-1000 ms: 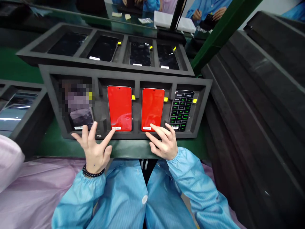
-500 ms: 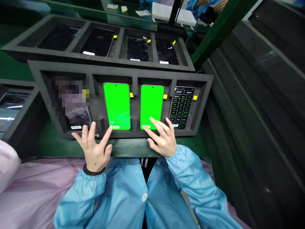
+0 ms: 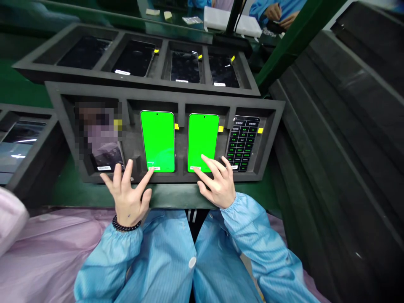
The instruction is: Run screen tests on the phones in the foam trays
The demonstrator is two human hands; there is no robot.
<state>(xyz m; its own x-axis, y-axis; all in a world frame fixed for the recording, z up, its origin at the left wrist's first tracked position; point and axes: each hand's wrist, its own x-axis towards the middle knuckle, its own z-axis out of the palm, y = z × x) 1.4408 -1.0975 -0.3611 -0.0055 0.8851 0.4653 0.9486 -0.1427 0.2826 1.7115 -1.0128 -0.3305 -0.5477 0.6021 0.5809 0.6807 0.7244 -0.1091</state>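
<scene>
A black foam tray (image 3: 182, 174) in front of me holds phones in separate compartments. Two phones, a left-middle phone (image 3: 158, 139) and a right-middle phone (image 3: 202, 134), show plain bright green screens. My left hand (image 3: 129, 195) is spread, its index fingertip at the white label on the bottom of the left-middle phone. Fingers of my right hand (image 3: 217, 182) lie apart over the lower part of the right-middle phone. In the rightmost compartment, a phone (image 3: 242, 143) displays a dark grid with green text. The leftmost phone (image 3: 109, 159) is dark and partly blurred out.
Behind stands a second black tray (image 3: 135, 78) with several dark phones, tagged in yellow. Another tray (image 3: 57, 134) is at the left. A green post (image 3: 293, 46) and stacked black trays (image 3: 341, 126) rise on the right. Across the bench, a person's hands (image 3: 280, 17) show near a white box (image 3: 233, 23).
The view has shifted slightly, so the trays appear a little farther right. Both hands keep nearly the same pose, and the green screens look unchanged. The far person's hands have moved.
</scene>
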